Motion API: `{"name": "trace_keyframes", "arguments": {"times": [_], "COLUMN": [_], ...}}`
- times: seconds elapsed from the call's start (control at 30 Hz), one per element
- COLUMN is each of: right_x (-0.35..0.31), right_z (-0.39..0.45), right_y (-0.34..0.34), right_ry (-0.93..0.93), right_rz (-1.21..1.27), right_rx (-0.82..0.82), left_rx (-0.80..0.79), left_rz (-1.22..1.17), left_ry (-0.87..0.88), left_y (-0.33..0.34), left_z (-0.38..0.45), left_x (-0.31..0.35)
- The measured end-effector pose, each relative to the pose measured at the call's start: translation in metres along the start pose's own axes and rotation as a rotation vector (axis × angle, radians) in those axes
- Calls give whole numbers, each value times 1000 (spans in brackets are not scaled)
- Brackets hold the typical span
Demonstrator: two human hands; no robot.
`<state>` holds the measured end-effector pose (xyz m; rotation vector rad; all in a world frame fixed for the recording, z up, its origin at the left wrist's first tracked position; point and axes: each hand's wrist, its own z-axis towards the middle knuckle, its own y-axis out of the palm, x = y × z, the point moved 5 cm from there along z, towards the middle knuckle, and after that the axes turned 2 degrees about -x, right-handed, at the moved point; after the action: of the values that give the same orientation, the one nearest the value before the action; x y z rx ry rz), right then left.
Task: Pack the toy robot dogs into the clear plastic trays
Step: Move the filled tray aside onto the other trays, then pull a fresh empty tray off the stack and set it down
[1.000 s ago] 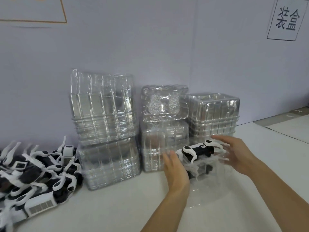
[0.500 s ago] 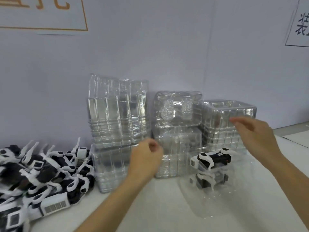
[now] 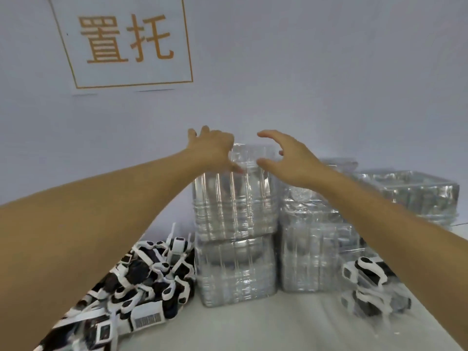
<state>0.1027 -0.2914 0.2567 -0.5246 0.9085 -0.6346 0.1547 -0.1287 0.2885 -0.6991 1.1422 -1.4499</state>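
Observation:
Both my hands reach up to the top of the tall left stack of clear plastic trays (image 3: 235, 203). My left hand (image 3: 212, 148) lies with spread fingers at the stack's upper left corner. My right hand (image 3: 286, 158) hovers at its upper right with fingers and thumb apart, holding nothing. A black-and-white toy robot dog (image 3: 367, 272) sits in a clear tray (image 3: 395, 305) on the table at the right, partly behind my right forearm. A pile of toy robot dogs (image 3: 141, 279) lies at the lower left.
Two more stacks of clear trays (image 3: 314, 252) (image 3: 415, 193) stand to the right against the pale wall. A sign with orange characters (image 3: 126, 39) hangs on the wall above. The white table (image 3: 266, 325) runs along the bottom.
Both hands left the tray with the dog and rose to the top of the left tray stack. The view swung left and came closer to the stacks.

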Motion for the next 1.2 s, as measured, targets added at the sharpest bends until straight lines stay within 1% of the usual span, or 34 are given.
{"name": "trace_keyframes", "arguments": {"times": [0.07,0.13,0.2,0.27,0.3,0.37,0.4,0.47,0.53,0.6,0.67,0.73,0.8,0.87,0.93,1.0,1.07,1.1,1.13,1.2], "right_x": [-1,-5,-11,-14,-16,-21,-24,-30,-34,-32,-27,-20,-14,-6,-1,6,13,16,17,21], "right_z": [11,17,17,12,9,-1,-7,-21,-38,-58,-81,-102,-121,-140,-157,-169,-180,-184,-188,-194], "right_y": [6,8,0,-11,-14,-13,-12,-6,5,20,35,48,60,70,80,93,109,117,125,137], "right_ry": [26,17,19,63,92,126,131,139,159,175,168,152,134,118,114,135,167,183,192,200], "right_rz": [-11,7,166,407,512,651,685,705,710,699,695,688,699,697,676,696,728,736,734,725], "right_rx": [-14,44,218,387,417,414,421,477,535,589,641,669,682,702,683,645,605,581,561,531], "left_rx": [49,171,303,407,468,606,656,693,690,649,566,546,622,695,683,583,388,295,233,198], "left_rz": [-79,-85,-98,-151,-161,-153,-166,-228,-287,-370,-523,-716,-923,-1130,-1292,-1478,-1666,-1732,-1774,-1797], "left_ry": [21,32,-4,-30,-26,-1,4,-4,-8,0,-1,-16,-99,-239,-381,-492,-572,-600,-617,-649], "left_y": [-6,-17,-30,-41,-46,-51,-51,-46,-34,-17,4,23,39,59,81,107,135,147,158,175], "left_z": [0,-5,-14,-28,-37,-58,-69,-90,-109,-129,-152,-175,-199,-216,-224,-226,-226,-227,-229,-236], "left_x": [2,5,7,11,14,23,27,32,34,33,31,27,21,12,0,-13,-19,-19,-19,-22]}}
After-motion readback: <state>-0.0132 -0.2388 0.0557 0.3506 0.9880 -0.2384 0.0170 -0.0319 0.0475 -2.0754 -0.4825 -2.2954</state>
